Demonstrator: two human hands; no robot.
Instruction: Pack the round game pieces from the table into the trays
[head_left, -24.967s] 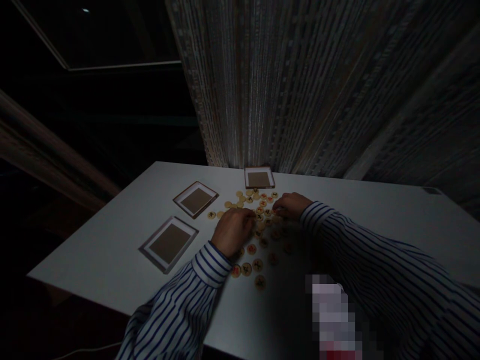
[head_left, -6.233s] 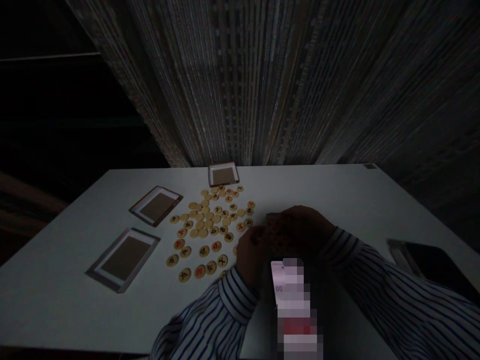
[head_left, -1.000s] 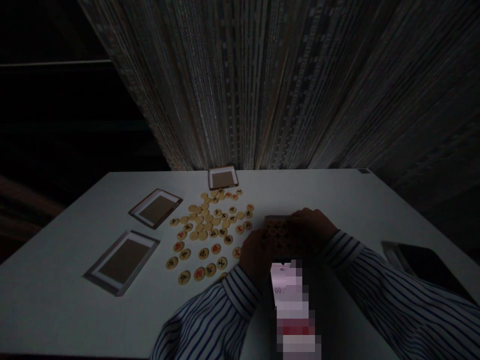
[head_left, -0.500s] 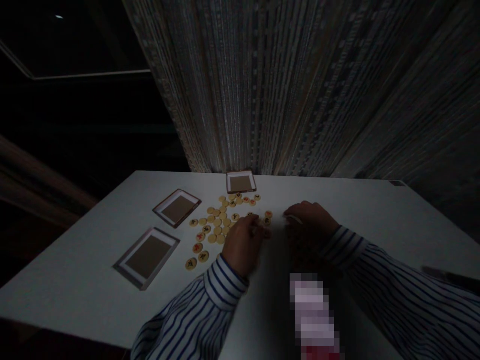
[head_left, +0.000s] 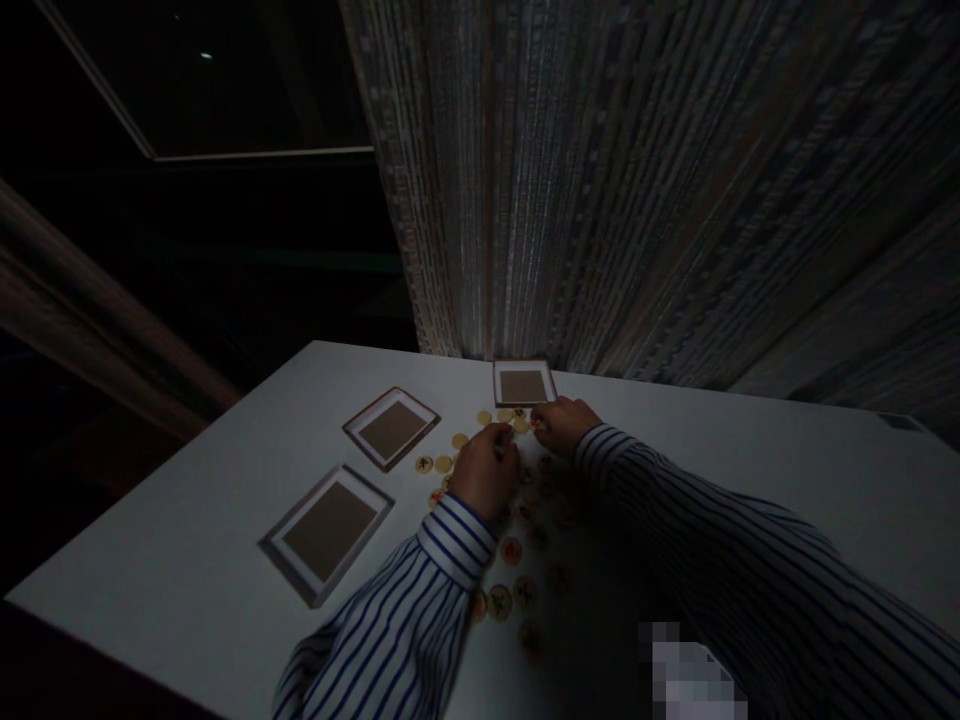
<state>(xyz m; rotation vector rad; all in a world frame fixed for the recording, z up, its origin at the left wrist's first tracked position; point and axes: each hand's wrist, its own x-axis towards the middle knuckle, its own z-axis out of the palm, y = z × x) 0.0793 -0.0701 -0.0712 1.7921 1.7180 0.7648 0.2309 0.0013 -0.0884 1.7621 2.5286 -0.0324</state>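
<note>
Round, cream-coloured Chinese chess pieces (head_left: pixel 499 602) with red or black characters lie scattered over the white table, several of them in the shadow between my arms. My left hand (head_left: pixel 486 472) is in the middle of the spread, its fingers curled inward; whatever they hold is hidden. At the far end of the pieces, my right hand (head_left: pixel 566 425) has its fingertips closed at a red-marked Chinese chess piece (head_left: pixel 536 423). Blank-faced pieces (head_left: pixel 484 417) lie just left of that hand. The light is dim.
Three shallow rectangular trays with brown centres stand around the pieces: a far tray (head_left: pixel 523 386), a left tray (head_left: pixel 391 430) and a nearer left tray (head_left: pixel 330 532). A fringed curtain (head_left: pixel 525 200) hangs behind the table (head_left: pixel 187 490). A pixelated patch covers the bottom right.
My right hand has moved leftward and away from me to the far pieces. More pieces now show in the shadow between my arms. The view has shifted, so the trays appear further right.
</note>
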